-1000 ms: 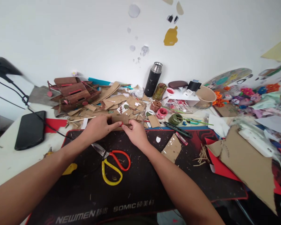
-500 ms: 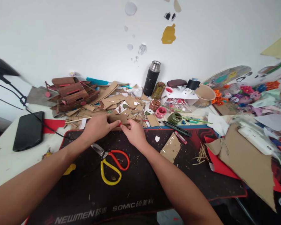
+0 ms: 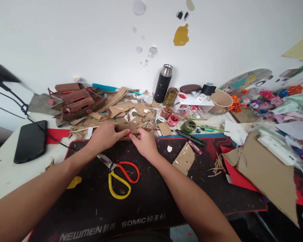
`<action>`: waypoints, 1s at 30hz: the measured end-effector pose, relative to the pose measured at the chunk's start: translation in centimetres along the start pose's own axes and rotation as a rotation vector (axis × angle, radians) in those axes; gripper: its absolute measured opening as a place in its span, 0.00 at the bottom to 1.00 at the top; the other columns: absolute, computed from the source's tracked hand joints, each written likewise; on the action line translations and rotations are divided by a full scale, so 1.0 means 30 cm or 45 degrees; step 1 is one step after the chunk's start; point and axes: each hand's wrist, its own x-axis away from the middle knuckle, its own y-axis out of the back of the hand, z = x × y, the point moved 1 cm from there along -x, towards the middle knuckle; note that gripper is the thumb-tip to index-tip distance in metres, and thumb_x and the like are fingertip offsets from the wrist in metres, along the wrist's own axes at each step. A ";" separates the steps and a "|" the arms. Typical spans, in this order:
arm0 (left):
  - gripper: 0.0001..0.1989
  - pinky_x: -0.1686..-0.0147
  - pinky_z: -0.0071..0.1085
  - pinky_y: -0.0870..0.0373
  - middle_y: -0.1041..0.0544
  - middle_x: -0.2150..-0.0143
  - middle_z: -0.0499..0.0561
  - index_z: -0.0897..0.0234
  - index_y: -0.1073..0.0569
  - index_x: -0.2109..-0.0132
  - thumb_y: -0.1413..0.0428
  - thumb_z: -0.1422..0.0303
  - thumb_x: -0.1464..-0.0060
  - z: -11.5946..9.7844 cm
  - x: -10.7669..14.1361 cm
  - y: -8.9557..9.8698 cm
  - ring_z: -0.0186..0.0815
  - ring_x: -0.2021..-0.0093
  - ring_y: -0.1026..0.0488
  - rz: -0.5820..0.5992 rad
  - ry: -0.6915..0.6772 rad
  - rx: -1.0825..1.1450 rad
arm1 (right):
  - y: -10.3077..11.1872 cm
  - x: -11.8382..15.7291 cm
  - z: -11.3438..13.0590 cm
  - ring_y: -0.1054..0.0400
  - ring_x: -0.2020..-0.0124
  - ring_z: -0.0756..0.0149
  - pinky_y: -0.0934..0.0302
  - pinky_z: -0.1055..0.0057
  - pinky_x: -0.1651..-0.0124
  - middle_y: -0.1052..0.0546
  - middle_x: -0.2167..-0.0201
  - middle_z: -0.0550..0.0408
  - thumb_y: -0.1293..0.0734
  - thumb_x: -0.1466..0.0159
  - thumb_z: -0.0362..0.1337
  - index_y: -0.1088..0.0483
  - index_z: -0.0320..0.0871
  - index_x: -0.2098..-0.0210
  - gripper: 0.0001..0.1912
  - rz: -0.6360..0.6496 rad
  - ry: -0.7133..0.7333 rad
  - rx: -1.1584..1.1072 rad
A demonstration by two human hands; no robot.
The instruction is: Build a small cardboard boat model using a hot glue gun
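Both hands meet at the far edge of the black desk mat (image 3: 146, 201). My left hand (image 3: 107, 136) is closed on a brown cardboard piece (image 3: 127, 127), its thumb pointing right. Close beside it, my right hand (image 3: 144, 141) pinches at the near edge of the same piece, where a small red bit (image 3: 128, 133) shows between the thumbs. The far fingers of both hands are partly hidden. Scissors (image 3: 116, 173) with one red and one yellow handle lie on the mat below the hands.
Cardboard scraps (image 3: 122, 107) and a brown model boat (image 3: 78, 101) fill the back left. Behind stand a black flask (image 3: 163, 84) and paint jars (image 3: 188, 126). A cutter (image 3: 191, 137) lies right of the hands; a large cardboard sheet (image 3: 270, 178) is far right. A phone (image 3: 31, 141) lies left.
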 end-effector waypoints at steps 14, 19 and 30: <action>0.31 0.68 0.38 0.41 0.20 0.69 0.59 0.60 0.23 0.68 0.50 0.38 0.39 -0.001 -0.002 0.000 0.49 0.67 0.24 0.006 0.023 -0.001 | 0.003 0.002 0.008 0.36 0.76 0.67 0.54 0.70 0.70 0.27 0.79 0.63 0.28 0.30 0.41 0.29 0.45 0.65 0.10 0.004 0.001 0.048; 0.30 0.68 0.38 0.40 0.20 0.70 0.58 0.60 0.21 0.67 0.49 0.38 0.39 0.002 0.000 -0.003 0.50 0.68 0.24 -0.026 0.016 0.047 | -0.001 0.005 0.007 0.31 0.73 0.66 0.52 0.71 0.69 0.23 0.75 0.61 0.28 0.30 0.41 0.26 0.45 0.62 0.07 -0.004 -0.008 0.050; 0.30 0.69 0.39 0.41 0.21 0.72 0.57 0.59 0.25 0.70 0.49 0.37 0.39 0.014 -0.005 -0.010 0.50 0.69 0.25 -0.026 -0.018 0.049 | -0.001 0.010 0.003 0.31 0.74 0.66 0.50 0.70 0.69 0.23 0.76 0.61 0.27 0.30 0.41 0.24 0.45 0.61 0.07 -0.019 0.011 0.064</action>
